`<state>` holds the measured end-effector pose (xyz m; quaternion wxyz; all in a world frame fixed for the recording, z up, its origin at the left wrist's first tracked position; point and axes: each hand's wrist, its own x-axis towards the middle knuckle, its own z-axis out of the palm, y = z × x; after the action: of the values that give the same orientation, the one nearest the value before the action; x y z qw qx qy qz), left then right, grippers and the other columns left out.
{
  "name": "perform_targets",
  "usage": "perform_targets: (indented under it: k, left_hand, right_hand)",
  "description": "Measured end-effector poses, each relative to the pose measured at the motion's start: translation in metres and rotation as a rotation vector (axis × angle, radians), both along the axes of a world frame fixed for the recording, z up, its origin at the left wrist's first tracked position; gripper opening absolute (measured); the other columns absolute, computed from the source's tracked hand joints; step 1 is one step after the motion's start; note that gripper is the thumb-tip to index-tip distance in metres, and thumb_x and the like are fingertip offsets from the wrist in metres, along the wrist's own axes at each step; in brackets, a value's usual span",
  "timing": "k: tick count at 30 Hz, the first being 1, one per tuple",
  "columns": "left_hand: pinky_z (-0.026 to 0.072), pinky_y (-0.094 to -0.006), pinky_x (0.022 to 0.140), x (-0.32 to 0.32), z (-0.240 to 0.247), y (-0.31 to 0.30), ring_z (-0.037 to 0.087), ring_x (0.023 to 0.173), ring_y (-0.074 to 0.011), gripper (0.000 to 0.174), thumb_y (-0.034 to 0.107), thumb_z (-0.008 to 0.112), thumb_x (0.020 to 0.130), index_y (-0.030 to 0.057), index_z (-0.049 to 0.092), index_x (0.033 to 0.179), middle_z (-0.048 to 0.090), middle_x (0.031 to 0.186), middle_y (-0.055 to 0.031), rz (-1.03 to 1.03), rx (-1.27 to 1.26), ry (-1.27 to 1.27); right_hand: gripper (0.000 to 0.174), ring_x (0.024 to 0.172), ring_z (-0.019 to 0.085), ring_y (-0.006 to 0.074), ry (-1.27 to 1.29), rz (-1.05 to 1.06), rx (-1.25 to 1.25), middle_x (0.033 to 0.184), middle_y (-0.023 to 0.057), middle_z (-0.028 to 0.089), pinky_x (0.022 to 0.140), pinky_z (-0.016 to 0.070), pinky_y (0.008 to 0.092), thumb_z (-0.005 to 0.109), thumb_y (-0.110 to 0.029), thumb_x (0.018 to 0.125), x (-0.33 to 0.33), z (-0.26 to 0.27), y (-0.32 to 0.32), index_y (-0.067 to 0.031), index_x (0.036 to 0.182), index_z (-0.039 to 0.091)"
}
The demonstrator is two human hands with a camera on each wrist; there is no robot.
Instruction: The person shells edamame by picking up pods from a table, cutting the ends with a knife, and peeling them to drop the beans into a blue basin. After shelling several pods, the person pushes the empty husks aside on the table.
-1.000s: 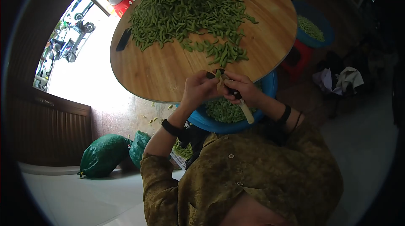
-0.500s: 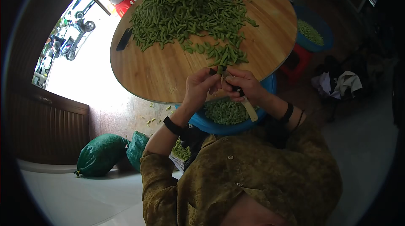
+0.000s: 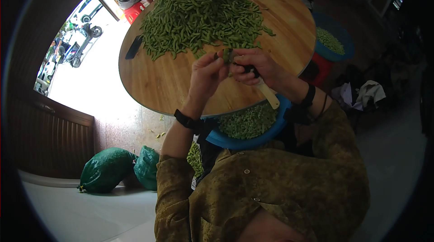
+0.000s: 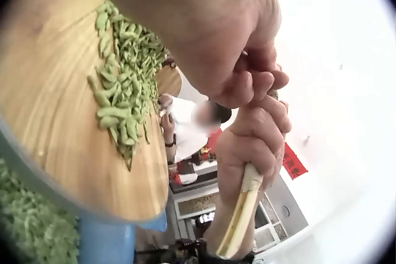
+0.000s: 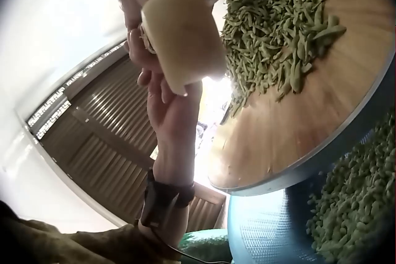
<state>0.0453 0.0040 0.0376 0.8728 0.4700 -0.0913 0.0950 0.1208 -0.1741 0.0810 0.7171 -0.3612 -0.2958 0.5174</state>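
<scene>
Bearing heaped pods (image 3: 194,14), round bench (image 3: 165,86), slatted door (image 3: 54,136) at left, left hand (image 3: 207,77) above, pinching pod (image 3: 227,56), right hand (image 3: 261,68) adjoining, curled round handle (image 3: 269,95).

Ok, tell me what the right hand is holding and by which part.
The right hand grips a pale handle short of its near end, which sticks out; the far end is unclear.

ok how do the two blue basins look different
The near basin is partly hidden below the table's edge, while the far basin sits on a red stool. The near basin's green contents look darker, the far basin's paler. Both are blue.
</scene>
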Motion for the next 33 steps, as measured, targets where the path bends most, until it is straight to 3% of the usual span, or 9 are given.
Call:
perform_targets:
  k: [7, 10, 12, 13, 15, 18, 21, 25, 33]
  left_hand:
    - [0.0382, -0.0222, 0.052, 0.001, 0.002, 0.017, 0.049, 0.056, -0.0106, 0.014, 0.009, 0.051, 0.095, 0.0027, 0.061, 0.103, 0.056, 0.07, -0.0036, -0.395, -0.406, -0.021]
    - [0.04, -0.0258, 0.05, -0.001, 0.005, 0.017, 0.052, 0.056, -0.0127, 0.008, 0.009, 0.056, 0.092, 0.0025, 0.06, 0.093, 0.057, 0.068, -0.004, -0.085, -0.052, 0.126]
    - [0.042, -0.0296, 0.049, -0.004, 0.007, 0.011, 0.057, 0.057, -0.0151, 0.009, 0.009, 0.061, 0.088, 0.0016, 0.057, 0.086, 0.058, 0.067, -0.0038, 0.501, 0.803, 0.081]
    - [0.042, -0.0296, 0.049, -0.006, 0.008, 0.011, 0.057, 0.057, -0.0151, 0.009, 0.009, 0.061, 0.088, 0.0016, 0.057, 0.086, 0.058, 0.067, -0.0038, 0.503, 0.799, 0.088]
    - [0.0444, -0.0313, 0.05, -0.007, 0.013, 0.011, 0.059, 0.057, -0.0145, 0.015, 0.01, 0.066, 0.083, 0.0006, 0.055, 0.082, 0.06, 0.065, -0.0041, 0.868, 1.431, -0.35]
    - [0.0427, -0.0298, 0.048, -0.005, 0.011, 0.016, 0.057, 0.054, -0.0129, 0.014, 0.012, 0.065, 0.086, 0.001, 0.058, 0.083, 0.06, 0.064, -0.0037, 0.98, 1.514, -0.456]
    - [0.0394, -0.0284, 0.045, -0.004, 0.021, 0.007, 0.053, 0.051, -0.0118, 0.014, 0.014, 0.063, 0.089, 0.0002, 0.06, 0.086, 0.06, 0.066, -0.004, 0.649, 0.794, 0.213]
    - [0.0371, -0.0225, 0.043, 0.005, 0.007, 0.015, 0.05, 0.049, -0.0105, 0.017, 0.013, 0.059, 0.091, -0.0025, 0.062, 0.083, 0.06, 0.066, -0.0063, 0.307, 0.072, 0.273]
    - [0.0369, -0.0223, 0.046, -0.005, -0.001, 0.008, 0.05, 0.052, -0.0061, 0.021, 0.015, 0.061, 0.086, -0.0008, 0.061, 0.073, 0.057, 0.058, -0.0014, 0.513, 0.593, 0.251]
  right_hand:
    - [0.015, 0.052, 0.038, 0.0042, 0.115, 0.075, 0.044, 0.077, 0.0014, 0.049, 0.04, 0.0311, 0.0164, 0.045, -0.016, 0.096, 0.007, -0.013, 0.017, -0.0066, 0.106, 0.05]
    - [0.014, 0.052, 0.039, 0.0044, 0.362, 0.014, -0.013, 0.079, 0.0025, 0.053, 0.04, 0.0316, 0.016, 0.046, -0.017, 0.096, 0.017, -0.027, 0.027, -0.01, 0.107, 0.051]
    - [0.012, 0.052, 0.04, 0.0045, 0.378, 0.017, -0.01, 0.079, 0.0028, 0.054, 0.04, 0.0319, 0.016, 0.046, -0.018, 0.096, 0.017, -0.032, 0.029, -0.0111, 0.105, 0.051]
    - [0.011, 0.052, 0.04, 0.0046, 0.395, 0.022, -0.008, 0.08, 0.0031, 0.054, 0.04, 0.0322, 0.016, 0.047, -0.018, 0.096, 0.015, -0.034, 0.03, -0.0122, 0.104, 0.052]
    - [0.01, 0.052, 0.041, 0.0046, 0.42, 0.041, 0.01, 0.079, 0.0029, 0.054, 0.04, 0.0326, 0.016, 0.047, -0.019, 0.096, 0.015, -0.038, 0.033, -0.0121, 0.103, 0.052]
    - [0.01, 0.053, 0.041, 0.0047, 0.445, 0.05, 0.058, 0.078, 0.0029, 0.055, 0.04, 0.0331, 0.0164, 0.048, -0.019, 0.096, 0.015, -0.04, 0.038, -0.0112, 0.101, 0.052]
    - [0.012, 0.053, 0.04, 0.0049, 0.408, -0.004, 0.078, 0.078, 0.0033, 0.055, 0.04, 0.0333, 0.0169, 0.049, -0.02, 0.096, 0.014, -0.044, 0.041, -0.0093, 0.1, 0.051]
    - [0.013, 0.053, 0.042, 0.0047, 0.171, -0.109, 0.023, 0.076, 0.0029, 0.054, 0.041, 0.0335, 0.0179, 0.05, -0.019, 0.096, 0.018, -0.052, 0.04, -0.0065, 0.098, 0.053]
    - [0.02, 0.051, 0.05, 0.0059, -0.485, -0.521, -0.21, 0.071, 0.002, 0.057, 0.043, 0.0383, 0.0226, 0.062, -0.022, 0.089, 0.005, -0.05, 0.041, -0.003, 0.093, 0.057]
